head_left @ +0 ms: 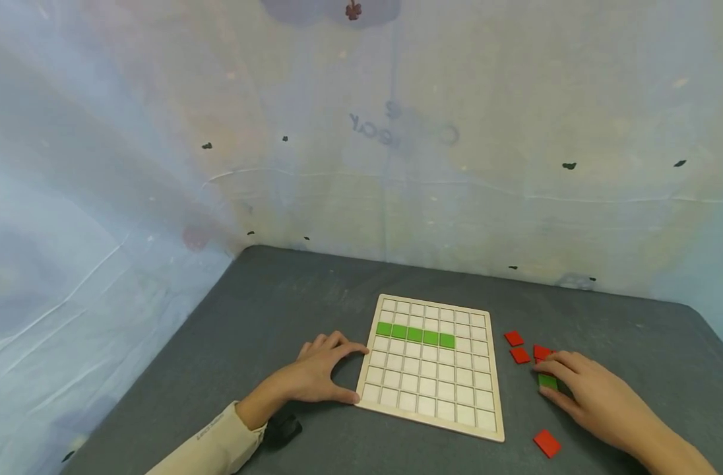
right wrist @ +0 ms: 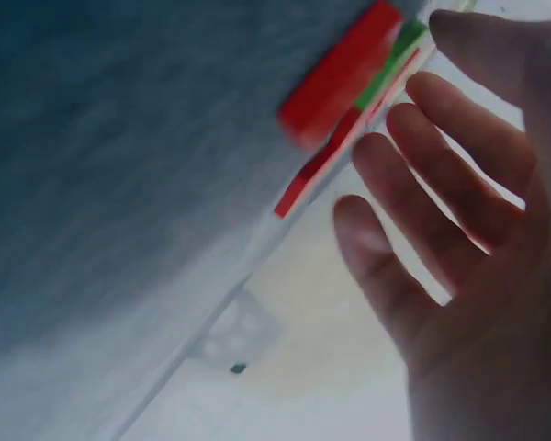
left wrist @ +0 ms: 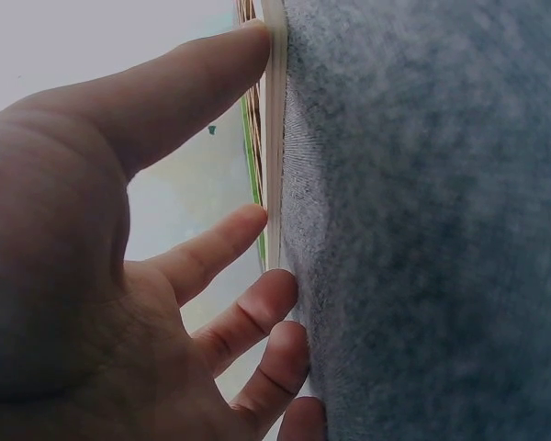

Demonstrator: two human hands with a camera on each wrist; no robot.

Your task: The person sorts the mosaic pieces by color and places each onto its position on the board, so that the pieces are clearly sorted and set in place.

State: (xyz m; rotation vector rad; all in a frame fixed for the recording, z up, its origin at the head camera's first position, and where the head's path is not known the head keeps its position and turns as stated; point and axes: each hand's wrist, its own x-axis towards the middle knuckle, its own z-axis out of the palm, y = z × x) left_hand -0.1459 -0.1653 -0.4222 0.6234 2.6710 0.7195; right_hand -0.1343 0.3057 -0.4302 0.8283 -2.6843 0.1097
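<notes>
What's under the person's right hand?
A green tile shows partly beneath the right hand; at least one red tile pokes out beyond it. Whatever else lies there is covered.

Green tile [head_left: 548,382] partly hidden by right grip [head_left: 596,396], red tile [right wrist: 338,75] blurred, sleeve [head_left: 219,441] cropped

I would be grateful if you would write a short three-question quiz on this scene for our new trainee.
1. How many green tiles lie on the board?
2. True or false: both hands touch the board.
3. Choose one: in the head view, the lowest loose tile is
a) green
b) red
c) white

Key:
1. Five, side by side in one row.
2. False: the left hand touches its edge, while the right hand is over at the loose tiles.
3. b
</notes>
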